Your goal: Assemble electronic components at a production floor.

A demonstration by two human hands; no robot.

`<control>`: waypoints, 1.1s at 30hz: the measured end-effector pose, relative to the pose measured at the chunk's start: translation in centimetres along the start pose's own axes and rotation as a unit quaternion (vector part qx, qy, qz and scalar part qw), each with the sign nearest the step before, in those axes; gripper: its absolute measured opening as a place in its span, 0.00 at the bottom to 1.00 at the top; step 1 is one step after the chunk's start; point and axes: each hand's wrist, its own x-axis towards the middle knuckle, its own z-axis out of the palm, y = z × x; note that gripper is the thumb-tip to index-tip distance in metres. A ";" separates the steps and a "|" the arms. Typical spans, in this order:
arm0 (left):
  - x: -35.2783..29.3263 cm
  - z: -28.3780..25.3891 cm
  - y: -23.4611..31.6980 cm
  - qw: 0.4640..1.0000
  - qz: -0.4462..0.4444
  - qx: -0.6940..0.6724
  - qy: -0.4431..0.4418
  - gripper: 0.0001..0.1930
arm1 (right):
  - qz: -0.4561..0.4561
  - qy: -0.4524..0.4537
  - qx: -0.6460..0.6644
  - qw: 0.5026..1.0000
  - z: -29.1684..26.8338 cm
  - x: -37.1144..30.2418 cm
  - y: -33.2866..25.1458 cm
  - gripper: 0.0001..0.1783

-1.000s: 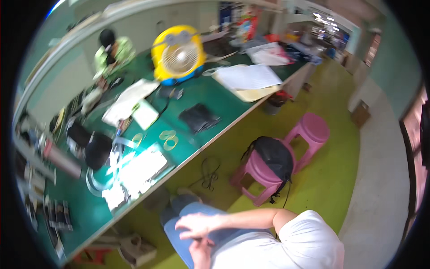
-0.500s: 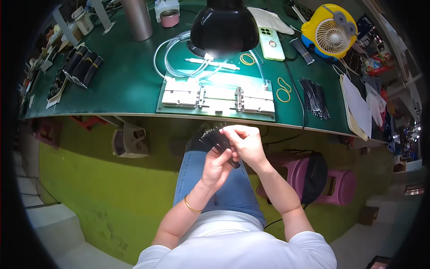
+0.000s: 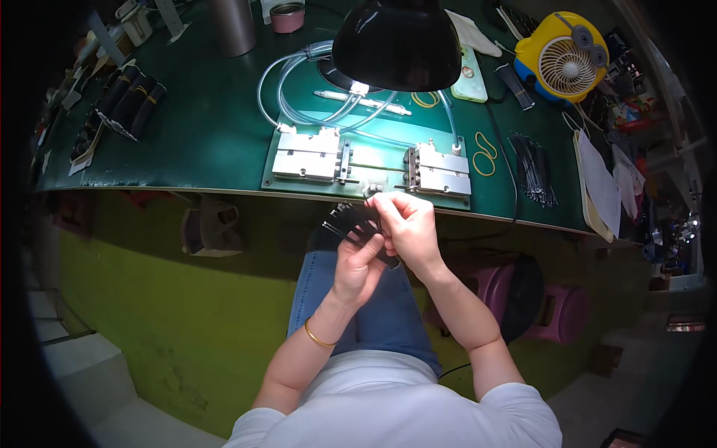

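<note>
Hands (image 3: 385,239) nearer the table edge (image 3: 224,192), black ties (image 3: 351,222) fanned below.

Both hands, left (image 3: 360,263) and right (image 3: 407,224), cover most of the bundle of black strips (image 3: 349,221); its lower end and the grip itself are concealed, and the strip count cannot be determined. The black lamp shade (image 3: 396,43) hides the bench (image 3: 202,134) behind it and part of the clear tubing (image 3: 299,112). The metal cylinder (image 3: 233,26) is cut off by the top edge. Items at the bench's far left (image 3: 78,142) are too small to identify.
</note>
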 end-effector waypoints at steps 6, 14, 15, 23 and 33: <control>0.2 -0.1 0.5 1.000 -0.006 -0.001 -0.010 0.03 | -0.001 0.027 0.042 0.999 0.3 0.1 0.6 0.11; 0.2 0.0 0.9 1.000 -0.022 0.004 -0.013 0.03 | 0.006 0.028 0.045 0.999 0.4 0.1 0.5 0.10; 0.1 0.1 0.9 1.000 -0.023 0.007 -0.011 0.03 | 0.005 0.027 0.045 0.999 0.4 0.1 0.4 0.10; -0.4 0.6 1.7 0.999 -0.048 0.021 0.008 0.04 | -0.003 0.037 0.026 0.999 0.7 -0.5 0.4 0.13; -0.7 0.3 2.2 0.998 -0.037 0.047 0.005 0.06 | -0.014 0.032 0.029 0.999 1.0 -0.7 0.3 0.12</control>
